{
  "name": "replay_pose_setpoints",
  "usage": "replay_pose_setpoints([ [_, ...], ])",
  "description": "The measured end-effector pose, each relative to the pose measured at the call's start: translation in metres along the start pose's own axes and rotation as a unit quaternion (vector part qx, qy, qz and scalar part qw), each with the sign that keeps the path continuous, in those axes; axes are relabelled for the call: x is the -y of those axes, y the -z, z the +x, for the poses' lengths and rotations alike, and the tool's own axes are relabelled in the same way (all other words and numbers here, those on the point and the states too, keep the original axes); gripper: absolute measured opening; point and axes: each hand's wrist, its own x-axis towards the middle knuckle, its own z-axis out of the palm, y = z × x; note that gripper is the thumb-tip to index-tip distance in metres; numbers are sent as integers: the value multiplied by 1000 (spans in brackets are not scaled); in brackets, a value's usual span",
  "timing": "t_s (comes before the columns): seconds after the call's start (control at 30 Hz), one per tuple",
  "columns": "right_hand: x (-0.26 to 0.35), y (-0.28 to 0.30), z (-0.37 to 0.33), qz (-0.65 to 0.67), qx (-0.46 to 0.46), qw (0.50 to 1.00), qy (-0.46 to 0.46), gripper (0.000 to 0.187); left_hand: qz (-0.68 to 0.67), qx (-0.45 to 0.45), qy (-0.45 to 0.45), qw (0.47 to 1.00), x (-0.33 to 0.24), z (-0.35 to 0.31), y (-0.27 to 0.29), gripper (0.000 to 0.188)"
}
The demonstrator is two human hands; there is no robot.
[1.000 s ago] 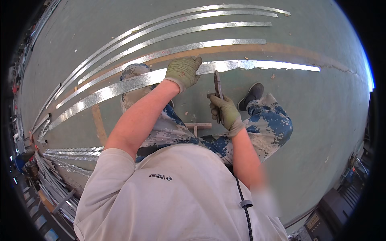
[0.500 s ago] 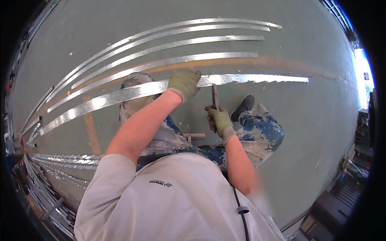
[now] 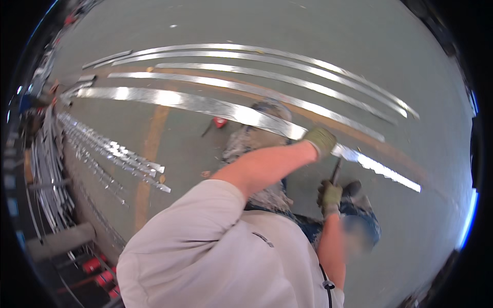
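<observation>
My left hand, in a green work glove, is closed around a long shiny metal strip that lies across my bent knee. To the right of this hand, the strip's near edge has a row of jagged cuts. My gloved right hand is closed on a pair of dark metal snips, pointing up toward the strip's near edge beside my left hand. Whether the jaws touch the metal I cannot tell. The fingers of both hands are partly hidden.
Several uncut metal strips lie on the grey floor beyond. Notched strips lie at the left, near a stack of long metal lengths. A small red object is on the floor by my knee.
The view has swung left, so my hands and the strips appear further right and lower. Both hands keep their holds on the strip and the snips.
</observation>
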Motion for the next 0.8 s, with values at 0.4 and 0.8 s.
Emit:
replay_pose_setpoints([
  [0.4, 13, 13, -7, 16, 58, 998, -12, 18, 66, -3, -20, 998, -12, 2, -5, 16],
  [0.8, 27, 9, -29, 25, 74, 996, -44, 13, -1, -70, -29, 997, -5, -4, -7, 19],
])
